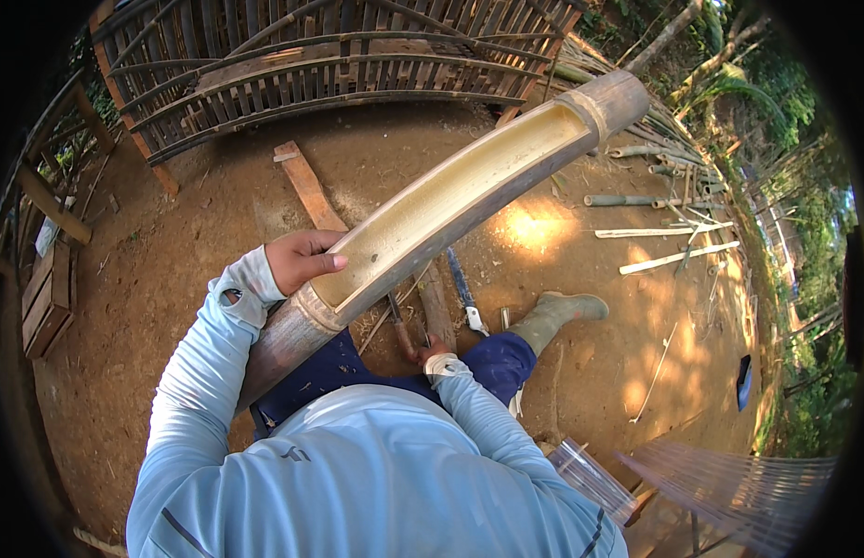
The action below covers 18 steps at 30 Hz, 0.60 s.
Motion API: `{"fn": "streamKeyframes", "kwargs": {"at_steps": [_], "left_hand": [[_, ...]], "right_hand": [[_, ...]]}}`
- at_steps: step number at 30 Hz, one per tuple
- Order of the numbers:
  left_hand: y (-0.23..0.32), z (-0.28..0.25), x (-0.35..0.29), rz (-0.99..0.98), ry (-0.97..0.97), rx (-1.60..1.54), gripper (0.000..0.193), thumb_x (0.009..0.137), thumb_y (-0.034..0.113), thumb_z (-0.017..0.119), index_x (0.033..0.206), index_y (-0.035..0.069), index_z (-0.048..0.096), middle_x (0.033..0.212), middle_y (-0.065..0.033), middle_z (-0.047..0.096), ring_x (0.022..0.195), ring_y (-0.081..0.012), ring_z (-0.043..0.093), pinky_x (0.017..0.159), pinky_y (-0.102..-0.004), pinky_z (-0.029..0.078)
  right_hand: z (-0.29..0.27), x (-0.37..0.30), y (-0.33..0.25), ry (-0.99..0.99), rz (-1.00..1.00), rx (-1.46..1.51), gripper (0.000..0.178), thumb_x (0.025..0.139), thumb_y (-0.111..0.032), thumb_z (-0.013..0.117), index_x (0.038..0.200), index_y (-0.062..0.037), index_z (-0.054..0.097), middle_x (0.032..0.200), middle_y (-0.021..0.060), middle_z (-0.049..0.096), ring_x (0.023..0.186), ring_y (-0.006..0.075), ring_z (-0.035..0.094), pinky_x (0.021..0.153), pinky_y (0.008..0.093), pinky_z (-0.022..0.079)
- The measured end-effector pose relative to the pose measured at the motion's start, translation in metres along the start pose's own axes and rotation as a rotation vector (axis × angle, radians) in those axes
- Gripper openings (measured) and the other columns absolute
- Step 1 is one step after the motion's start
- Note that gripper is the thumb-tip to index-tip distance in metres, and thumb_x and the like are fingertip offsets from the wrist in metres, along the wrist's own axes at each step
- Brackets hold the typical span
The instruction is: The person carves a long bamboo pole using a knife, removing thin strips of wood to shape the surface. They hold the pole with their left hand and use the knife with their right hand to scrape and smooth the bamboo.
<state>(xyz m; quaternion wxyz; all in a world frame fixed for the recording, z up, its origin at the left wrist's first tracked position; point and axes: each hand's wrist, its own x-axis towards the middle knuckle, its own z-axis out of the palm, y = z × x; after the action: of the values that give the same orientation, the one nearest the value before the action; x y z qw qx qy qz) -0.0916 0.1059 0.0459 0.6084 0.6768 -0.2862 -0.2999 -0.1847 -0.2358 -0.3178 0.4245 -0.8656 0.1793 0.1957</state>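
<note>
A thick bamboo tube [469,191] slants up across my view from lower left to upper right. A long opening is cut along its side between two nodes, showing the pale inner wall. My left hand [302,262] grips its near end, with the thumb over the edge of the opening. Below the tube, my right hand [435,350] is closed beside my leg, around what looks like the brown wooden handle of a knife [406,342]. Most of that blade is hidden behind the bamboo. A long blue tool with a pale metal end [465,290] lies close by.
A slatted bamboo bench [339,79] stands ahead. A wooden plank [309,191] lies on the dirt floor. Bamboo poles and split strips [678,259] are scattered at right. A wooden crate [49,302] sits at left, and my boot [567,316] rests right of the tools.
</note>
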Motion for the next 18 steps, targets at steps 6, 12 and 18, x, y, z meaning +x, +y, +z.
{"fn": "streamKeyframes", "kwargs": {"at_steps": [6, 12, 18], "left_hand": [[0.001, 0.002, 0.002, -0.010, -0.009, -0.023, 0.052, 0.103, 0.030, 0.058, 0.139, -0.007, 0.053, 0.129, -0.0112, 0.065, 0.121, -0.0182, 0.057, 0.107, -0.0313, 0.041], [-0.001, -0.002, -0.002, -0.008, 0.000, -0.005, 0.051, 0.103, 0.029, 0.058, 0.140, -0.006, 0.053, 0.128, -0.0108, 0.065, 0.120, -0.0173, 0.058, 0.106, -0.0309, 0.042], [-0.001, 0.001, 0.002, -0.019, -0.015, -0.056, 0.050, 0.103, 0.028, 0.058, 0.139, -0.006, 0.053, 0.127, -0.0108, 0.066, 0.118, -0.0170, 0.059, 0.105, -0.0307, 0.043]], "right_hand": [[-0.003, -0.001, 0.003, 0.016, 0.032, -0.031, 0.061, 0.078, -0.013, 0.068, 0.137, -0.0026, 0.055, 0.085, 0.0165, 0.072, 0.066, 0.0238, 0.071, 0.063, 0.0383, 0.056], [-0.002, -0.006, -0.011, -0.016, -0.006, -0.029, 0.062, 0.078, -0.013, 0.068, 0.138, -0.0030, 0.054, 0.084, 0.0160, 0.072, 0.066, 0.0234, 0.071, 0.063, 0.0379, 0.056], [-0.004, -0.003, 0.002, -0.020, 0.056, 0.035, 0.056, 0.079, -0.023, 0.071, 0.131, -0.0077, 0.060, 0.107, 0.0239, 0.071, 0.099, 0.0397, 0.069, 0.087, 0.0442, 0.052]]}}
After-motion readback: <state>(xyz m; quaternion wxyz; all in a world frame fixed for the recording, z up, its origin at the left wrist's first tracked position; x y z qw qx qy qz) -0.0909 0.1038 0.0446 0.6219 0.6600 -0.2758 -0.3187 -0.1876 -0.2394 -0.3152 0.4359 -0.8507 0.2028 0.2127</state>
